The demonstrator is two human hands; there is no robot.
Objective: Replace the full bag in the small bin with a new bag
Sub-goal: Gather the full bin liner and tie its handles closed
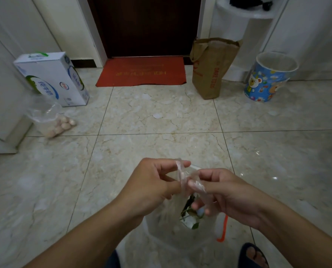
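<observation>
A clear full bag [173,227] with green leaves and scraps inside hangs low in the middle, just above the floor. My left hand [153,188] pinches one twisted handle of the bag at its top. My right hand [225,194] grips the other handle, and the two strips cross between my fingers. The small blue cartoon-printed bin [269,78] stands at the far right by the wall, lined with a clear bag whose edge folds over the rim.
A brown paper bag [211,68] stands left of the bin. A red doormat [142,71] lies before the dark door. A milk carton box [53,78] and a bag of eggs [53,120] sit at the left wall. My slippered foot [254,256] is bottom right.
</observation>
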